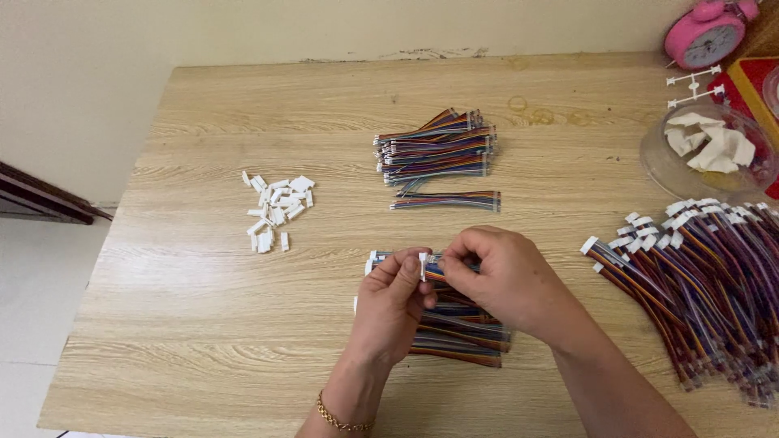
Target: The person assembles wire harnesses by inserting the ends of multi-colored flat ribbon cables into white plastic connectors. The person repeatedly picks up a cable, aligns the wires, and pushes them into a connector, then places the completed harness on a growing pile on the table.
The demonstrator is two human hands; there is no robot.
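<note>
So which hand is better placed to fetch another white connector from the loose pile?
Probably the left hand. The white connectors lie up and to its left across bare table, with nothing between. The right hand grips the ribbon cable and would have to cross over the left.

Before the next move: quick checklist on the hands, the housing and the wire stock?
1. Left hand pinching a white connector housing: ok.
2. Right hand holding the ribbon wire end at the housing: ok.
3. Wire fully seated in housing: cannot tell, fingers cover it.
4. Loose housings on the table: ok.
5. Bare wire pile stocked: ok.
6. Finished bundle apart from the hands: ok.
</note>
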